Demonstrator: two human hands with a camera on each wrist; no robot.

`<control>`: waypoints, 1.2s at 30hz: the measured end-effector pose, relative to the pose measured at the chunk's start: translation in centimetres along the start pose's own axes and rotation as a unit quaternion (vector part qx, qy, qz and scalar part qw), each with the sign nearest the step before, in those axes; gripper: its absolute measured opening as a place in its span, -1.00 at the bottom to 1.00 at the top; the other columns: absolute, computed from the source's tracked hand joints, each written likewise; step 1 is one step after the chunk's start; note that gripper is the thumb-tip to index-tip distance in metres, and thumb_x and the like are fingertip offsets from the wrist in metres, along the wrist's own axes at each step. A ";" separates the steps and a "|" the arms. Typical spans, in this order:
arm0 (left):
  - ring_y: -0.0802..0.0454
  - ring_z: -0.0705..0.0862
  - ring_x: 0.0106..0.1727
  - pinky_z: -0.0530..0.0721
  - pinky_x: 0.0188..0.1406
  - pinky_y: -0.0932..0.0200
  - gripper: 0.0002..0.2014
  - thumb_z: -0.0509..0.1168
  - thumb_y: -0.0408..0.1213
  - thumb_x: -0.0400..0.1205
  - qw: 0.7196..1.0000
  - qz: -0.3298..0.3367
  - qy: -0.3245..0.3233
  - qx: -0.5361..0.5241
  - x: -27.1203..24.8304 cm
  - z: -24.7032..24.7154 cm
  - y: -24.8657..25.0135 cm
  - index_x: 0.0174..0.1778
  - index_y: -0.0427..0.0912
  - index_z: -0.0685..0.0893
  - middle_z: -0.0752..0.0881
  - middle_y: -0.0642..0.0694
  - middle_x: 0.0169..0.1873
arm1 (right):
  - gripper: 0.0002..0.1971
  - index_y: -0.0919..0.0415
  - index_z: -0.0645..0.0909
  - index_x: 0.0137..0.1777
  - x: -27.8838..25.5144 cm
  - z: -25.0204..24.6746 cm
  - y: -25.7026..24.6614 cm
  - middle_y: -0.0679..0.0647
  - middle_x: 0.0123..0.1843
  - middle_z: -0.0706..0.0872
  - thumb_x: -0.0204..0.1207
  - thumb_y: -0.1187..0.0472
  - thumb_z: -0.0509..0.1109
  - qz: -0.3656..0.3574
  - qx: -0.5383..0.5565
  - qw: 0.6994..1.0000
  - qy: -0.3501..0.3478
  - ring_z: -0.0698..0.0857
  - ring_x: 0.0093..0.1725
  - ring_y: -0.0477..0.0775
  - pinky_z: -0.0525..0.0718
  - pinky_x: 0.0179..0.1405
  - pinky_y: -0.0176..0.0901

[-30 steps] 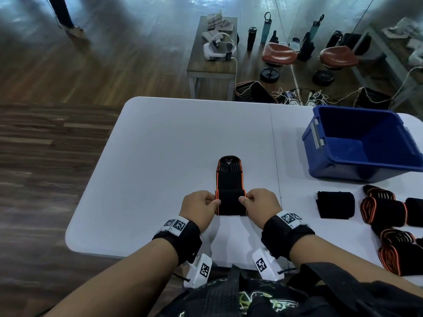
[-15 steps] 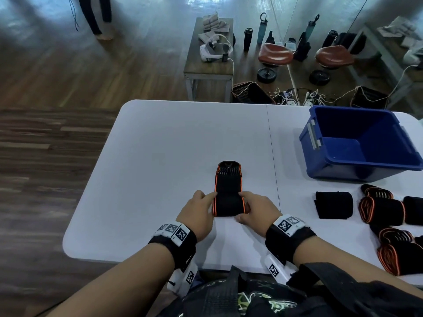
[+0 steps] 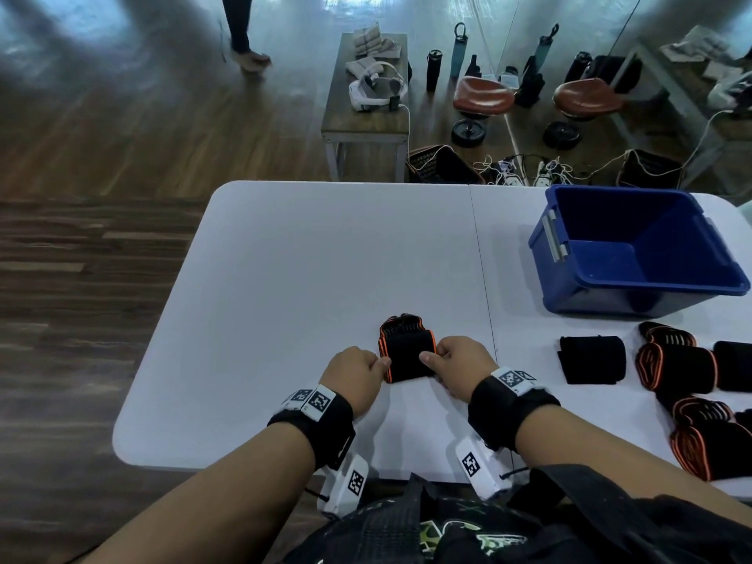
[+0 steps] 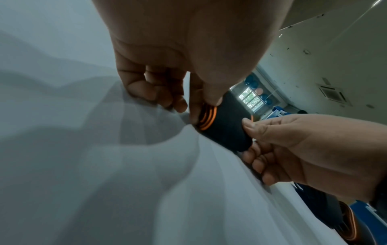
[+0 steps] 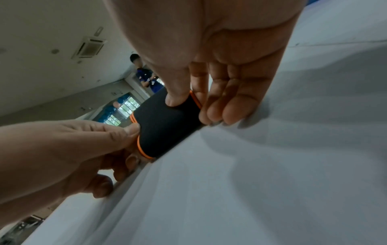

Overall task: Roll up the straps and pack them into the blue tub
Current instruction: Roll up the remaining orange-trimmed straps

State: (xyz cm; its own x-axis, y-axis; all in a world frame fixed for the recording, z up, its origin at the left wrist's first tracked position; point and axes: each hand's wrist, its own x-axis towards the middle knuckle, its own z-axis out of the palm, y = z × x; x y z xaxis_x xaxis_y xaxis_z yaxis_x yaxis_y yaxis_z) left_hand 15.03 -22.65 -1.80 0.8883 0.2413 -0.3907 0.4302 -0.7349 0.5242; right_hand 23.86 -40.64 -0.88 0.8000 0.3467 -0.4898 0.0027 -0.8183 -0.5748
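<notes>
A black strap with orange edges lies on the white table, rolled almost to its far end; only a short tail sticks out beyond the roll. My left hand pinches the roll's left end between thumb and fingers. My right hand pinches its right end, thumb on top. The blue tub stands open at the far right and looks empty. Several rolled straps and one plain black roll lie in front of it.
The table's near edge runs just under my wrists. Beyond the far edge are a small wooden bench with a headset, two brown stools, bottles and cables on the floor. A person's legs show at the back.
The roll has grown and travelled away from me as both hands turned it; the flat tail shrank from long to a short stub. The person in the background walked right.
</notes>
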 end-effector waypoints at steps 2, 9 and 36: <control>-0.09 0.61 -0.18 0.39 -0.22 0.10 -0.57 0.15 -0.02 0.80 1.000 -0.006 0.000 0.016 -0.1 0.0 0.1 -0.28 -0.18 0.67 0.64 -0.09 -0.32 | -0.58 0.19 0.55 -0.32 -0.1 -0.1 -0.1 0.26 -0.22 0.81 0.61 -0.13 0.38 0.002 -0.030 1.000 -0.002 0.74 -0.24 0.28 0.74 -0.10 0.06; 0.14 0.73 -0.05 0.66 0.06 0.17 -0.77 0.34 -0.12 0.69 0.988 0.014 0.068 -0.140 -0.4 -0.6 -0.4 0.25 0.11 0.75 0.81 0.11 -0.15 | -0.61 0.13 0.51 -0.36 -0.7 -0.9 -0.3 0.15 -0.28 0.79 0.50 -0.11 0.49 0.020 -0.030 0.999 -0.002 0.70 -0.29 0.14 0.71 -0.18 -0.03; 0.27 0.71 -0.25 0.67 -0.16 0.23 -0.82 0.39 0.01 0.66 0.956 0.242 -0.164 0.038 -0.1 11.2 16.3 -0.13 0.05 0.83 0.79 0.14 -0.34 | -0.79 0.08 0.63 0.00 -14.5 -7.9 18.3 -0.06 -0.15 0.70 0.47 0.09 0.57 0.178 0.168 0.942 0.229 0.69 -0.08 -0.02 0.66 -0.01 -0.13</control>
State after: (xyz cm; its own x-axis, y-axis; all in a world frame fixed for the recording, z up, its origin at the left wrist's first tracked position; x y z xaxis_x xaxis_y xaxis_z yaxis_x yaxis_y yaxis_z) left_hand 20.19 -41.79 -1.72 0.8764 -0.3412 -0.3399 -0.0423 -0.7575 0.6514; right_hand 17.03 -64.24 0.86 0.8894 -0.2205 -0.4005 -0.4436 -0.6279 -0.6395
